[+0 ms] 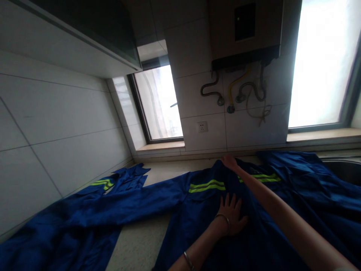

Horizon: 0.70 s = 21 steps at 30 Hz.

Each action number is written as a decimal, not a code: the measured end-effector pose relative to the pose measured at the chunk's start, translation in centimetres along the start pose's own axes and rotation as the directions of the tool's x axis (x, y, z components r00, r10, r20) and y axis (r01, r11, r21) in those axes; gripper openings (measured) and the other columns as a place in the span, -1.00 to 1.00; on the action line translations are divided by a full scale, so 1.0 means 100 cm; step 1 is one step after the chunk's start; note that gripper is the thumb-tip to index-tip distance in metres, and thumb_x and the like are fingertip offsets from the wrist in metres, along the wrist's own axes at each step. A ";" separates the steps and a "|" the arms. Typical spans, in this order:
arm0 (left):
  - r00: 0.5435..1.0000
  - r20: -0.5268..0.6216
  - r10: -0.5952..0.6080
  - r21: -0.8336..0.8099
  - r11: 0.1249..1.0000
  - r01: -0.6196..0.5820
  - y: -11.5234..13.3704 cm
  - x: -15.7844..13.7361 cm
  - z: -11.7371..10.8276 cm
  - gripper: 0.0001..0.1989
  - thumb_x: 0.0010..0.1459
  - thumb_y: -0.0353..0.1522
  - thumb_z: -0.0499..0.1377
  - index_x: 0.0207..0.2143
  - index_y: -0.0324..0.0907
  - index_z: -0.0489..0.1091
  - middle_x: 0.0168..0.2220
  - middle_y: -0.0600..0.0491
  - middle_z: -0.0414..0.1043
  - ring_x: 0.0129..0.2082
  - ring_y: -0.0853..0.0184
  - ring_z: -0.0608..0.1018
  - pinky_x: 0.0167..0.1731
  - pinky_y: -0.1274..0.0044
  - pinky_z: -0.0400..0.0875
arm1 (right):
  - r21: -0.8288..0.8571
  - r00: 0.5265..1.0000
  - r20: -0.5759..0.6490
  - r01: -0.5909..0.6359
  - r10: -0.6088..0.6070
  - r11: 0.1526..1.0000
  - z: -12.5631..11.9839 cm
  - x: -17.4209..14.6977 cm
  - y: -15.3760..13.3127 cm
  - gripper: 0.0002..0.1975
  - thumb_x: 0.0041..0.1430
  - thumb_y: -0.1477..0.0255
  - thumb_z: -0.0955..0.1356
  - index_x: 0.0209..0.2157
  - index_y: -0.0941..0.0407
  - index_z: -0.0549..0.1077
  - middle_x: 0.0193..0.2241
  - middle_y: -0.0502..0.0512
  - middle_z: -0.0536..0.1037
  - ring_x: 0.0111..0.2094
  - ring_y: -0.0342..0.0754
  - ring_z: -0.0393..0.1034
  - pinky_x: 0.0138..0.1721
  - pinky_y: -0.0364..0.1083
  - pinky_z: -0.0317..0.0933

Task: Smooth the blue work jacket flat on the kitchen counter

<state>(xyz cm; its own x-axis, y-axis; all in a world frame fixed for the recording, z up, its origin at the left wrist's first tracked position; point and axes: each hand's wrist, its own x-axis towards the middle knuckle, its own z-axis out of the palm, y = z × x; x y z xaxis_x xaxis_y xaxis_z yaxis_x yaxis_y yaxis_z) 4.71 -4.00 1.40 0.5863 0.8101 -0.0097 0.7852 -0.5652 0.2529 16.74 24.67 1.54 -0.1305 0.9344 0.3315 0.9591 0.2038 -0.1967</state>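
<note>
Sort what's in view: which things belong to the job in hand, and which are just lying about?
Job in hand:
Blue fabric garment with yellow-green stripes, touched by left hand and right hand
Similar blue striped cloth at picture left, untouched; probably related
Pale, speckled counter beneath

Apparently just there:
White square wall socket
Dark box-shaped wall unit
Dark rounded sink basin

L hand [232, 216], qty 1; R hand [229, 162], qty 1; bracelets [224, 219], 2; blue hi-vis work garments [200, 210], min. 2, exact no. unclear; countertop [143, 239], 1; sink [342, 169], 1, part vis.; wall cab. [93, 26], 1; water htr. [225, 34], 1; grey flex. hoses [201, 90], 2; yellow hose [230, 90], 1; wall fittings [231, 109], 3; elec. socket [202, 127], 1; windows [158, 103], 2.
</note>
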 end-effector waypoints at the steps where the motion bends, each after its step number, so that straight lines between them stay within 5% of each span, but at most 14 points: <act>1: 1.000 -0.001 0.002 -0.008 1.000 -0.002 0.000 0.000 0.000 -0.26 0.15 0.05 -0.34 0.27 -0.17 -0.23 0.30 -0.05 -0.36 0.25 0.01 -0.32 0.13 0.05 -0.35 | 0.013 1.000 0.022 0.016 -0.016 1.000 0.002 0.004 -0.010 -0.55 0.23 0.25 0.10 -0.16 0.25 0.44 -0.13 0.37 0.44 -0.04 0.13 0.28 -0.06 0.01 0.12; 5: 0.999 -0.020 0.027 -0.086 0.996 -0.029 -0.003 0.000 0.003 -0.26 0.15 0.05 -0.33 0.26 -0.17 -0.15 0.29 -0.08 -0.30 0.26 0.03 -0.29 0.15 0.10 -0.34 | 0.058 0.994 0.094 0.046 -0.052 0.997 0.005 0.020 -0.034 -0.64 0.17 0.32 0.18 -0.17 0.25 0.45 -0.22 0.32 0.50 -0.18 0.07 0.38 -0.19 -0.06 0.19; 8: 0.998 0.033 0.061 -0.196 0.979 -0.054 -0.010 -0.004 -0.001 -0.29 0.16 0.05 -0.33 0.26 -0.13 -0.16 0.29 -0.05 -0.25 0.26 0.07 -0.24 0.17 0.13 -0.31 | 0.090 0.991 0.083 0.096 -0.104 0.991 0.000 0.025 -0.033 -0.69 0.10 0.50 0.21 -0.12 0.20 0.42 -0.15 0.23 0.48 -0.12 -0.01 0.34 -0.11 -0.13 0.14; 11: 0.990 0.117 0.079 -0.320 0.947 -0.037 -0.019 -0.006 -0.015 -0.30 0.20 0.01 -0.34 0.26 -0.22 -0.15 0.28 -0.06 -0.19 0.26 0.15 -0.12 0.20 0.26 -0.19 | 0.107 0.987 0.051 0.144 -0.150 0.984 -0.003 0.018 -0.022 -0.64 0.10 0.58 0.18 -0.06 0.19 0.37 -0.06 0.20 0.41 -0.02 -0.05 0.24 -0.02 -0.14 0.06; 14: 0.991 0.055 0.125 -0.380 0.920 -0.095 -0.034 -0.001 -0.038 -0.39 0.26 -0.14 -0.43 0.22 -0.22 -0.02 0.23 0.02 0.02 0.21 0.32 0.10 0.17 0.47 0.00 | 0.099 0.985 0.055 0.158 -0.164 0.983 -0.003 0.004 -0.015 -0.64 0.09 0.62 0.17 -0.07 0.22 0.36 -0.05 0.26 0.38 -0.01 0.00 0.23 -0.02 -0.09 0.06; 16: 0.997 -0.059 0.053 -0.289 0.955 -0.068 -0.054 0.004 -0.054 -0.41 0.27 -0.21 -0.44 0.18 -0.21 0.07 0.20 0.04 0.09 0.18 0.35 0.15 0.16 0.50 0.03 | 0.085 0.985 0.053 0.162 -0.167 0.983 -0.003 -0.007 -0.017 -0.62 0.09 0.63 0.17 -0.05 0.22 0.34 -0.02 0.29 0.35 -0.02 0.04 0.23 -0.01 -0.03 0.05; 19: 0.967 -0.202 -0.156 -0.069 0.987 0.145 -0.105 0.006 -0.074 -0.44 0.24 -0.18 -0.24 0.18 -0.33 0.07 0.26 -0.11 -0.13 0.26 0.13 -0.10 0.21 0.28 -0.22 | 0.060 0.984 0.012 0.179 -0.180 0.982 -0.003 -0.023 -0.032 -0.61 0.15 0.57 0.13 0.01 0.21 0.29 0.09 0.34 0.21 0.09 0.16 0.10 0.07 0.11 -0.08; 21: 0.920 -0.252 -0.299 0.159 0.925 0.344 -0.149 0.002 -0.080 -0.42 0.21 -0.16 -0.16 0.21 -0.27 0.02 0.28 -0.12 -0.25 0.26 0.03 -0.23 0.17 0.14 -0.30 | 0.043 0.978 -0.019 0.209 -0.209 0.977 0.001 -0.034 -0.050 -0.61 0.20 0.44 0.12 0.05 0.19 0.26 0.17 0.32 0.09 0.16 0.22 -0.06 0.12 0.18 -0.23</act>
<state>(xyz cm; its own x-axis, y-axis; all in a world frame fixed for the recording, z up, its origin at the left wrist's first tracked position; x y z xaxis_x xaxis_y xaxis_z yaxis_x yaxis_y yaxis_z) -8.49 5.85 5.39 0.2548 0.9539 0.1589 0.9600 -0.2692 0.0766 12.38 20.55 1.28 -0.3231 0.8655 0.3829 0.8988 0.4072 -0.1621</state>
